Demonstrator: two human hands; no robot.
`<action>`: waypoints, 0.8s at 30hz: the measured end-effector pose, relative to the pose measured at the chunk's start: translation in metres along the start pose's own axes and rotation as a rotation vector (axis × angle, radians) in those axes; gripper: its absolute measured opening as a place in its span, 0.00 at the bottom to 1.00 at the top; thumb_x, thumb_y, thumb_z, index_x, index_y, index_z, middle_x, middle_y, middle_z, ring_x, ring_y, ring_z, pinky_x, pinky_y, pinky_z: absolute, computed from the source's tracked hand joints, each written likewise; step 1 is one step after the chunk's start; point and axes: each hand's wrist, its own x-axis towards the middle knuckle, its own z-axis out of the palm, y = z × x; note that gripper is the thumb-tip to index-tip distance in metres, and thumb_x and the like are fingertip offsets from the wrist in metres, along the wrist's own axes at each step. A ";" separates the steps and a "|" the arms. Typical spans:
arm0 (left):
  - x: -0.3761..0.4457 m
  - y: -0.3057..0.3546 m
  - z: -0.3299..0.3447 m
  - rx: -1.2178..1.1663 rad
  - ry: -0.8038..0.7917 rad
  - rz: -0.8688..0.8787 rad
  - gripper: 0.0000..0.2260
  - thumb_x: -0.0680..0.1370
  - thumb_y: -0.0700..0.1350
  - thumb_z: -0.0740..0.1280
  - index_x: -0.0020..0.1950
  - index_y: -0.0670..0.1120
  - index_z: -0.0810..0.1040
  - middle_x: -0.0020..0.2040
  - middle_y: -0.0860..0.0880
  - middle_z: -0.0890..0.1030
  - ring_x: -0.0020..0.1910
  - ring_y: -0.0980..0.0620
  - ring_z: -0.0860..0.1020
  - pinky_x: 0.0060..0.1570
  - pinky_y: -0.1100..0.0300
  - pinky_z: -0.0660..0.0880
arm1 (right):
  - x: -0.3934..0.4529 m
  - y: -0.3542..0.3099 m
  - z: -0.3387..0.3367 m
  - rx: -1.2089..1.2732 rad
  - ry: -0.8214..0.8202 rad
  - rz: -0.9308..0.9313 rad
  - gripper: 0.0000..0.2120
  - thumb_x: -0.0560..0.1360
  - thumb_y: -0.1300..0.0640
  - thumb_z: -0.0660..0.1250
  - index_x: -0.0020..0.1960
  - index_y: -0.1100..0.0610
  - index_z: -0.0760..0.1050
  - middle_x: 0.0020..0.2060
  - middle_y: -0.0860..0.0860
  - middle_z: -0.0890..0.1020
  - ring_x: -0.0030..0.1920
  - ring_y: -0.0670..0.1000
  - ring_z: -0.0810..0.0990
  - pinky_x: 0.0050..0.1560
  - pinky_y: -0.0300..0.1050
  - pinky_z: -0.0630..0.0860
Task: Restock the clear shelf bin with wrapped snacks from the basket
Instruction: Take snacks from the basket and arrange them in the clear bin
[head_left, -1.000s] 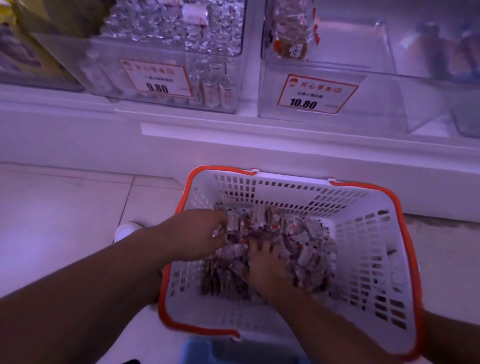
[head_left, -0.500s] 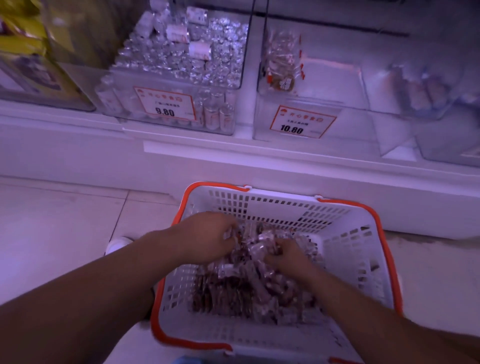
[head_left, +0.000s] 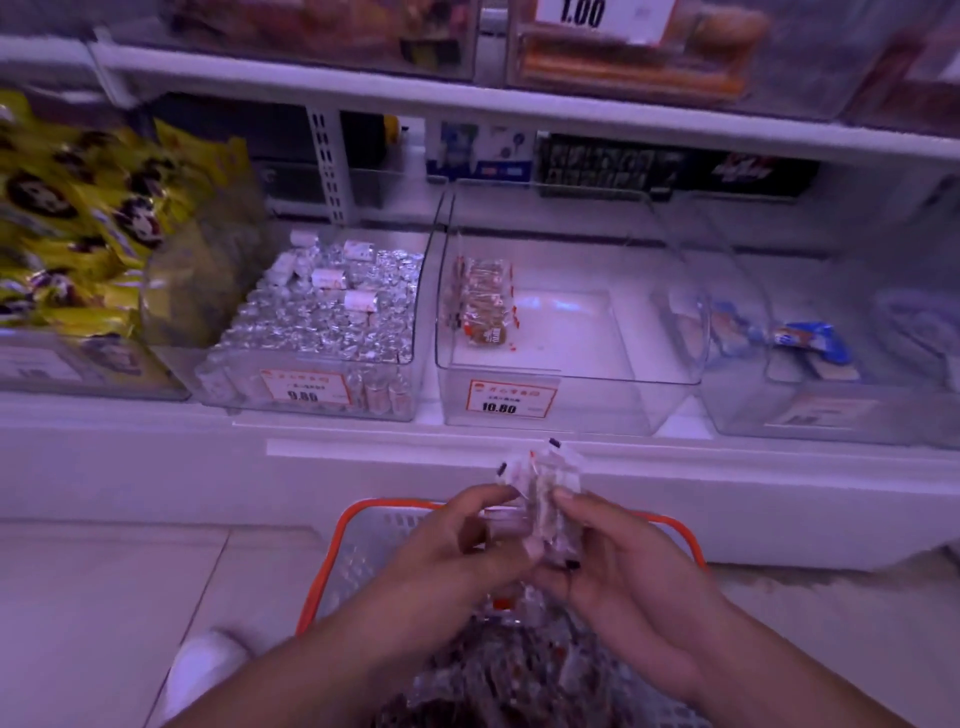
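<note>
A bunch of clear-wrapped snacks (head_left: 543, 493) is pressed between my left hand (head_left: 457, 545) and my right hand (head_left: 618, 561), held above the white basket with the orange rim (head_left: 363, 512). More wrapped snacks (head_left: 509, 670) fill the basket below my wrists. Straight ahead on the low shelf stands the clear bin with the 10.80 tag (head_left: 670, 332). Only a short stack of the same snacks (head_left: 480, 301) leans against its left wall; the rest of its floor is bare.
Left of that bin, a clear bin of silver-wrapped candies (head_left: 332, 317) is full, and yellow snack bags (head_left: 88, 218) lie beyond it. Right of it, a clear bin (head_left: 831, 415) holds blue-wrapped items (head_left: 810, 340). A white shelf ledge (head_left: 727, 475) juts out just behind the basket. My white shoe (head_left: 208, 670) rests on the tiled floor.
Both hands have come up out of the basket's pile, holding a bunch of snacks between them. My view has tilted up, showing more of the shelf.
</note>
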 end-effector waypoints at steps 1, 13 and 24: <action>-0.001 0.003 -0.002 -0.063 0.006 -0.020 0.20 0.72 0.34 0.74 0.62 0.44 0.77 0.50 0.41 0.85 0.43 0.48 0.83 0.39 0.62 0.77 | 0.002 -0.001 0.004 -0.021 0.017 -0.028 0.17 0.74 0.60 0.66 0.60 0.67 0.79 0.56 0.67 0.81 0.54 0.62 0.83 0.53 0.55 0.82; 0.026 0.008 0.018 -0.427 0.282 -0.051 0.19 0.78 0.52 0.67 0.62 0.39 0.76 0.46 0.34 0.82 0.38 0.42 0.80 0.35 0.56 0.75 | 0.018 0.001 -0.020 -1.348 0.172 -0.665 0.19 0.75 0.55 0.70 0.64 0.44 0.77 0.56 0.41 0.78 0.55 0.41 0.80 0.56 0.37 0.76; 0.024 0.008 0.026 -0.494 0.188 0.124 0.34 0.61 0.31 0.80 0.64 0.49 0.77 0.47 0.38 0.83 0.43 0.43 0.82 0.36 0.55 0.80 | 0.015 0.004 -0.009 -1.280 0.276 -0.626 0.26 0.62 0.40 0.71 0.60 0.31 0.71 0.60 0.39 0.72 0.54 0.35 0.79 0.55 0.39 0.78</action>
